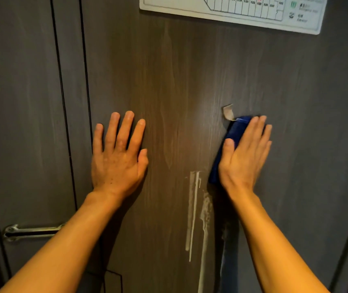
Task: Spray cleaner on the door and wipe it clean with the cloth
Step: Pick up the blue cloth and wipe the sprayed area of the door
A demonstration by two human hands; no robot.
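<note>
Both of my bare forearms reach forward from the bottom of the view to a dark wood-grain door (179,81). My left hand (118,153) lies flat on the door with its fingers spread wide, holding nothing, near the door's left edge. My right hand (245,153) is also flat, fingers straight and close together, pressing a folded blue cloth (233,132) against the door's surface; the cloth shows at my fingertips and along the thumb side of my palm. Just above the cloth, a small pale curled scrap (228,112) sticks to the door, touching the cloth's top corner. Between my 2 hands and lower down, whitish streaks of cleaner (193,208) run in thin vertical lines toward the door's bottom edge. At the door's top edge hangs a white floor-plan sign (232,11) with small room numbers. Beyond the left edge, on the adjoining panel, a metal handle (31,231) sits horizontally.
</note>
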